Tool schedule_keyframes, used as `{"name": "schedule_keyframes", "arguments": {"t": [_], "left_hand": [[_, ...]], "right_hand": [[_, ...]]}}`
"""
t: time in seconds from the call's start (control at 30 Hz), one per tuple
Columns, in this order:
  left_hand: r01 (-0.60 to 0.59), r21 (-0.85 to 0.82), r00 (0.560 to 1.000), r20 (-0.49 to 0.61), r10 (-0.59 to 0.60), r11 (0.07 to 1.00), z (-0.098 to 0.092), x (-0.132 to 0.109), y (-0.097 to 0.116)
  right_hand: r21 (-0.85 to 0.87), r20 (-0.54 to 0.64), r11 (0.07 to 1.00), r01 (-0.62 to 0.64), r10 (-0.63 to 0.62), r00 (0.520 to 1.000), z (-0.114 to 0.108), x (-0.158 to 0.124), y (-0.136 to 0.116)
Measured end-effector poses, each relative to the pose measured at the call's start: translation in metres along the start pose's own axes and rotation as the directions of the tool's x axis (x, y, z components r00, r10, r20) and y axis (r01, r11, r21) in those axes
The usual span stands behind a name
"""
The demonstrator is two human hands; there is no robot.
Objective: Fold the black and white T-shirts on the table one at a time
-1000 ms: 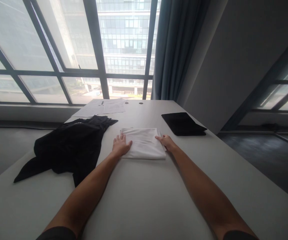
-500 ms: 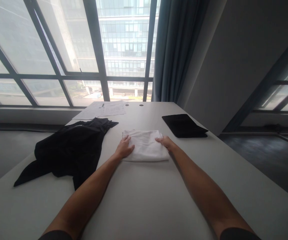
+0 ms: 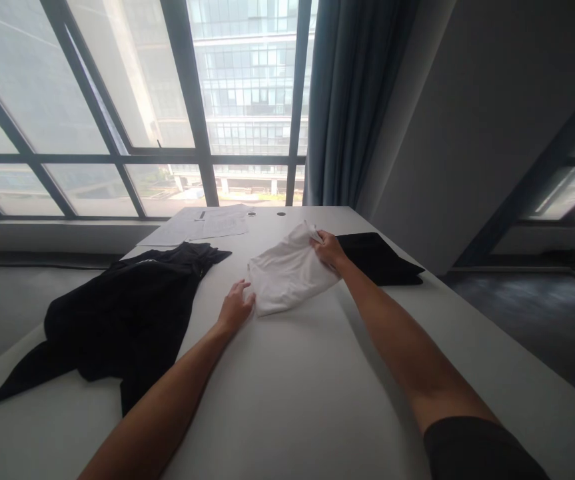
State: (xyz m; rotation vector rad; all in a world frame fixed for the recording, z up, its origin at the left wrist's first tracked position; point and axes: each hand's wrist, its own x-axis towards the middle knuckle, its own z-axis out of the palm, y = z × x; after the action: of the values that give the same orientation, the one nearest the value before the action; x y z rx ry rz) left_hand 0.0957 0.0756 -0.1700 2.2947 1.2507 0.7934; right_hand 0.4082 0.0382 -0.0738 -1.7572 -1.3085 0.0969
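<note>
Black garment [image 3: 122, 320] fabric lies rumpled on the desk [image 3: 287, 400], well to the left of the fingers of our left hand [image 3: 236, 308]; loose papers [image 3: 194, 225] lie flat farther out than those fingers. Half a second ago our left fingers lay on the left part of the white cloth [image 3: 290, 275]; now they are slightly spread and grip nothing, just beside its left edge, and whether the thumb touches it we cannot tell.

The cloth itself sits between our two sets of fingers, no longer the flat, squared packet it was: its right side is drawn up and away, creased and tilted. Our right hand [image 3: 329, 249] has moved farther out, its fingers and thumb pinching the far right corner. We judge that this one pinch now governs the cloth, and that its neat folds are less well supported. Right of our right fingers lies the black folded cloth [image 3: 381, 260], its left part now covered by our hand and the white cloth.
</note>
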Motion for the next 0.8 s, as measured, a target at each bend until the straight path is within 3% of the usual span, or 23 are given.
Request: {"name": "schedule_keyframes", "arguments": {"t": [0.13, 0.23, 0.3, 0.37, 0.43, 0.47, 0.53, 0.6, 0.8], "left_hand": [[-0.017, 0.111, 0.998, 0.069, 0.009, 0.994, 0.003, -0.001, 0.003], [-0.026, 0.179, 0.995, 0.102, 0.007, 0.984, 0.004, -0.002, 0.004], [-0.035, 0.212, 0.993, 0.117, 0.011, 0.977, 0.004, -0.003, 0.006], [-0.044, 0.239, 0.992, 0.129, 0.013, 0.97, 0.004, -0.003, 0.008], [-0.05, 0.263, 0.989, 0.145, 0.012, 0.964, 0.003, -0.003, 0.01], [-0.052, 0.272, 0.988, 0.153, 0.01, 0.961, 0.002, -0.004, 0.011], [-0.061, 0.286, 0.986, 0.167, 0.013, 0.956, 0.001, -0.004, 0.012], [-0.076, 0.299, 0.985, 0.173, 0.025, 0.951, 0.0, -0.005, 0.013], [-0.112, 0.337, 0.984, 0.171, 0.056, 0.935, 0.001, -0.006, 0.011]], "right_hand": [[-0.003, -0.292, 1.0, -0.023, 0.021, 0.956, -0.032, 0.039, 0.026], [-0.047, -0.53, 0.987, -0.156, 0.108, 0.841, -0.063, 0.053, 0.066], [-0.047, -0.661, 0.949, -0.311, 0.203, 0.722, -0.079, 0.048, 0.1], [-0.008, -0.711, 0.878, -0.478, 0.331, 0.621, -0.088, 0.031, 0.133], [0.042, -0.703, 0.8, -0.599, 0.449, 0.551, -0.09, 0.008, 0.159], [0.05, -0.694, 0.777, -0.627, 0.479, 0.538, -0.089, -0.003, 0.168], [0.038, -0.668, 0.769, -0.638, 0.495, 0.556, -0.087, -0.019, 0.178], [0.012, -0.628, 0.793, -0.609, 0.48, 0.613, -0.087, -0.025, 0.176], [-0.1, -0.497, 0.916, -0.389, 0.292, 0.817, -0.097, 0.011, 0.125]]}}
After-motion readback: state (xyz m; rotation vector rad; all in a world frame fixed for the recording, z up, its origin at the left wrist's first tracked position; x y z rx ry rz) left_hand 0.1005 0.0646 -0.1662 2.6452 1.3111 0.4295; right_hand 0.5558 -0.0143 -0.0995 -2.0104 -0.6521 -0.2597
